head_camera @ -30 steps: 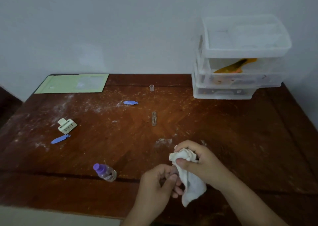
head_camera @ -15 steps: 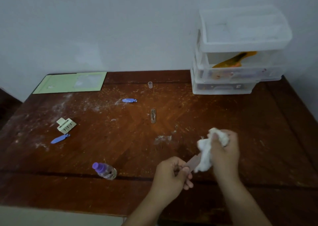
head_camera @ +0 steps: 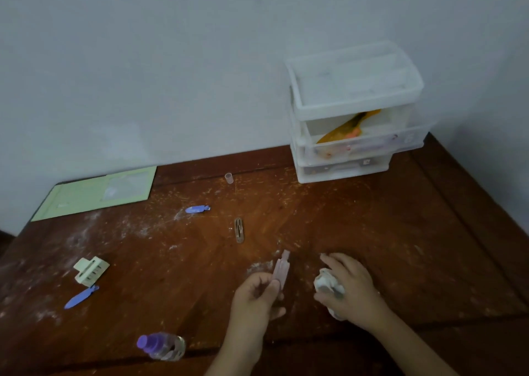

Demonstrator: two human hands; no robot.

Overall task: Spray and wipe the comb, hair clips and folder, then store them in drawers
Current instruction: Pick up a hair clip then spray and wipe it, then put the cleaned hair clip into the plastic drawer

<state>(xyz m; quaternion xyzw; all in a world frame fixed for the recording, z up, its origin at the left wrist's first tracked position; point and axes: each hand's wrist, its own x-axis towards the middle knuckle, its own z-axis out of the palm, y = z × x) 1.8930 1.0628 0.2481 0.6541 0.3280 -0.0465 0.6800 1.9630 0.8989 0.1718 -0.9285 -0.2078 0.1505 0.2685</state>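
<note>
A: What takes up most of the view?

B: A dark wooden table (head_camera: 372, 246), dusted with pale powder, set against a plain wall. At its far right stands a clear plastic drawer unit (head_camera: 355, 112) with 3 drawers. An orange comb (head_camera: 347, 126) lies in the top drawer, its long axis slanting from near-left to far-right.

A: And the folder?

B: A light green folder (head_camera: 94, 193) lies flat at the far left corner, its long side running roughly left to right along the table's back edge.

A: Where are the hands?

B: Both are low in the centre. The left hand (head_camera: 256, 301) pinches the near end of a pale pink hair clip (head_camera: 281, 268) between thumb and fingers. The clip stands nearly upright, its long axis pointing away from the person, free end tipped a little to the right. The right hand (head_camera: 347, 289) sits just beside it, fingers curled round a crumpled white cloth (head_camera: 326, 284), with the forefinger stretched out toward the table.

A: What else is on the table?

B: A small spray bottle (head_camera: 161, 345) with a purple cap lies on its side at the near edge, cap pointing left. A cream claw clip (head_camera: 91, 270) sits at the left. There are 2 blue hair clips: one (head_camera: 81, 297) just in front of the claw clip, angled near-left to far-right, and another (head_camera: 197, 209) farther back, lying almost left to right. A brown hair clip (head_camera: 238, 230) lies mid-table, its long axis pointing away from the person. A tiny clear cap (head_camera: 229, 178) stands upright near the back.
</note>
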